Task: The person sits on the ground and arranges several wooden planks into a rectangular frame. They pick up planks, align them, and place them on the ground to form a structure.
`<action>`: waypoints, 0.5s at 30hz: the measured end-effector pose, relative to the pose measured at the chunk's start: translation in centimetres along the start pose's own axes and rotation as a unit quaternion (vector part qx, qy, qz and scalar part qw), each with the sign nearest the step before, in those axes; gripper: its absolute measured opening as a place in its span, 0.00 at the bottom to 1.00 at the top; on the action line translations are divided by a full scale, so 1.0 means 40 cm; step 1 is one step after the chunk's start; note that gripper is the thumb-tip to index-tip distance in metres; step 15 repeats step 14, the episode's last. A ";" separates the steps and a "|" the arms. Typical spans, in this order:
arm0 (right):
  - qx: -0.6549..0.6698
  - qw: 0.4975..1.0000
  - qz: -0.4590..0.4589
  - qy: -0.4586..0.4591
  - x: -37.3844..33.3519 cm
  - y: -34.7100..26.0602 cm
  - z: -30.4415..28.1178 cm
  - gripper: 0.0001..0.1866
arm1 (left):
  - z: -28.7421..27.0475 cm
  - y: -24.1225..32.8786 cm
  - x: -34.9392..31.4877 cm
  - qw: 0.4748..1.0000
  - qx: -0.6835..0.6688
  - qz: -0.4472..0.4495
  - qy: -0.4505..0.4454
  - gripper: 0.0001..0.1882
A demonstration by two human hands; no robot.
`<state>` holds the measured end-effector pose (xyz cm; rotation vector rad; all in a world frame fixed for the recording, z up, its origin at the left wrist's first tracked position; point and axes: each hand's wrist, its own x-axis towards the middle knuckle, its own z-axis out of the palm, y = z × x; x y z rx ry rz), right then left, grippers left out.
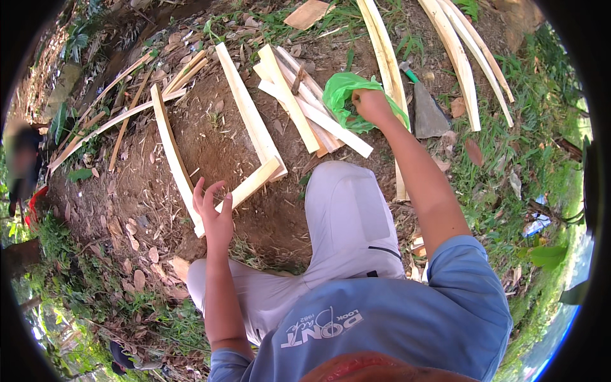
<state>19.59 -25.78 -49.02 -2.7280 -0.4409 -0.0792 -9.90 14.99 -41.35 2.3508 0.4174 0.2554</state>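
My left hand is open, its fingers spread over the near end of a short wooden strip. A long wooden strip lies on the soil just left of it, and another long strip meets the short one at an angle. My right hand reaches into the mouth of a thin green plastic bag. Its fingers look curled, but the bag hides their tips and whatever they grip. Left of the bag, several pale wooden strips lie in a crossed pile.
A long strip runs beside the bag. Right of it are a hammer with a green handle and a grey stone. More long strips lie at far right. Another person shows at the left rim.
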 end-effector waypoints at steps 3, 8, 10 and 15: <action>-0.031 0.999 -0.001 -0.009 0.007 0.001 -0.005 0.04 | 0.020 -0.039 -0.010 0.999 -0.006 0.041 0.022 0.15; -0.010 0.997 0.058 -0.054 0.007 -0.003 -0.016 0.05 | 0.030 -0.113 -0.019 0.999 -0.010 0.004 0.036 0.11; 0.027 0.993 0.095 -0.069 0.002 0.002 -0.028 0.06 | 0.015 -0.115 -0.018 0.999 -0.020 -0.003 0.047 0.11; 0.069 0.990 0.108 -0.053 0.004 0.044 -0.027 0.09 | 0.012 -0.157 -0.020 0.998 0.010 0.004 0.054 0.12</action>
